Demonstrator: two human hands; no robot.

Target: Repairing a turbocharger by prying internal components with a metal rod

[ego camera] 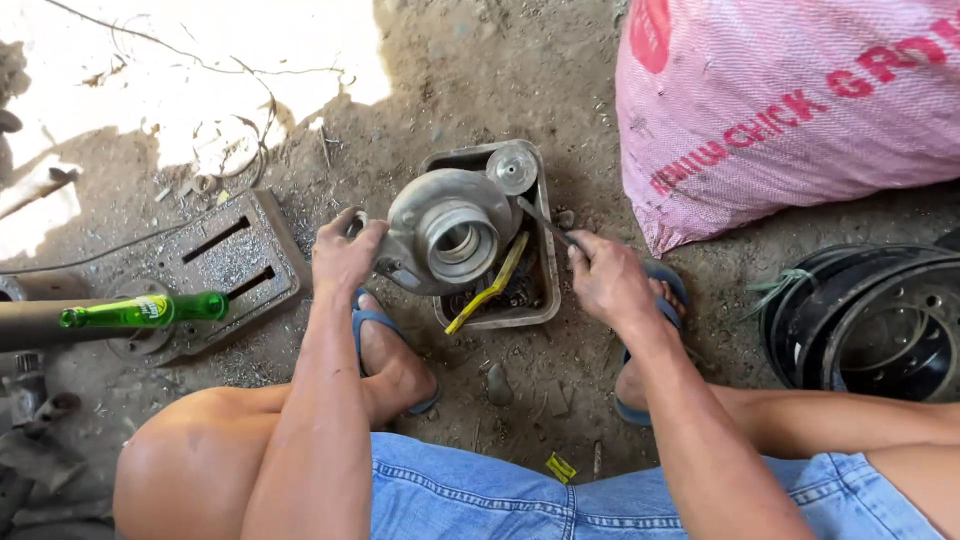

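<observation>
Nearest the camera are the person's bare knees and blue denim shorts (480, 495), with both feet in blue flip-flops (385, 345) planted on the dirt ground (520, 390), where a small yellow scrap (560, 466) lies between the feet. The left hand (343, 255) reaches forward and closes its fingers around the left edge of a round grey metal housing (445, 235), a cast part with a wide circular bore facing upward. The right hand (605, 280) is clenched around a slim dark tool (548, 225) whose tip points toward the housing's right side. The housing sits tilted across a shallow grey metal tray (530, 310), which also holds a yellow-handled tool (490, 285) and a small round metal disc (512, 168) at its far corner. To the left, a green glass bottle (145, 310) lies across a slotted steel base plate (235, 260). To the right stand stacked black wheel rims (870, 320), and beyond them rests a large pink woven sack (790, 100).
</observation>
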